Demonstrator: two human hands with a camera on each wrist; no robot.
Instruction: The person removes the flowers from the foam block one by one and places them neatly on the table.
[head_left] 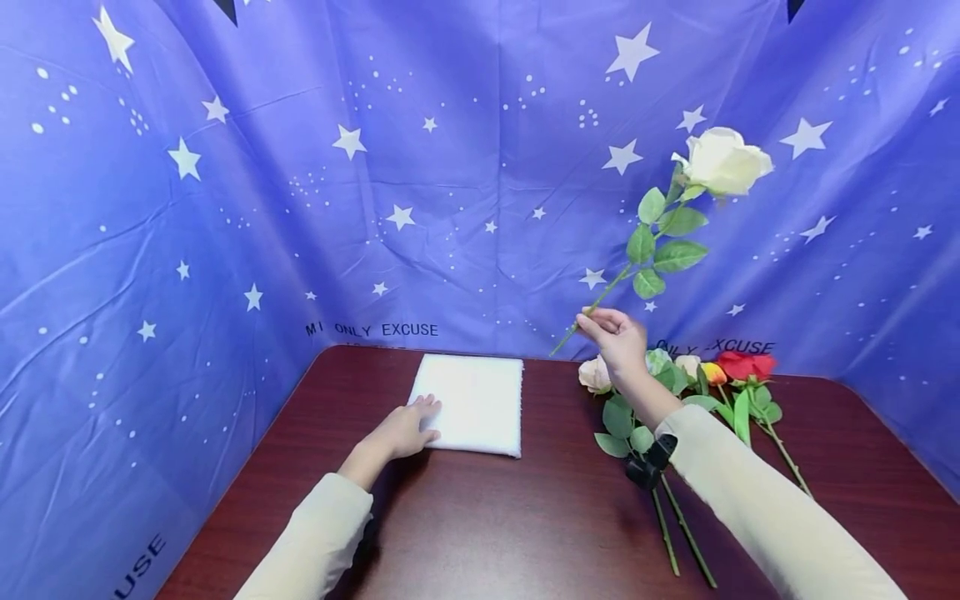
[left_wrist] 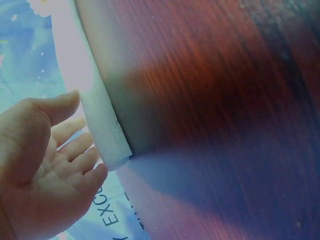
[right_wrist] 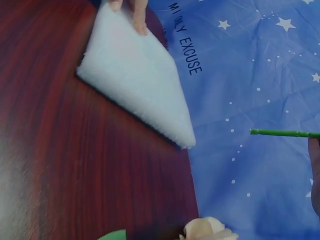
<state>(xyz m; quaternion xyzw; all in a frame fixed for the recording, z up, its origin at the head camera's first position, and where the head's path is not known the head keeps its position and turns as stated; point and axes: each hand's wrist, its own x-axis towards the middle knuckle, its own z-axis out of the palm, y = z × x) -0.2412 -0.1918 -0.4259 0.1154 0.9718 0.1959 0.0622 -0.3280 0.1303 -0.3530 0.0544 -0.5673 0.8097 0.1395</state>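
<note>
My right hand [head_left: 624, 343] pinches the green stem of a white rose [head_left: 726, 162] near its lower end. The rose is held in the air, bloom up and tilted to the right. In the right wrist view the cut end of the stem [right_wrist: 280, 133] sticks out past the fingertips. A fluffy white square pad [head_left: 480, 408] lies flat toward the back of the table. My left hand [head_left: 401, 429] rests at the pad's left edge, fingers on top and fairly straight. The left wrist view shows the thumb against the side of the pad [left_wrist: 97, 112].
Under and beyond my right forearm lie several flowers, among them a red rose [head_left: 746, 367], an orange-yellow bloom [head_left: 714, 373] and a pale pink rose [head_left: 595, 375]. Their stems reach across the dark wooden table [head_left: 480, 525]. A blue star-printed cloth [head_left: 465, 150] hangs behind the table.
</note>
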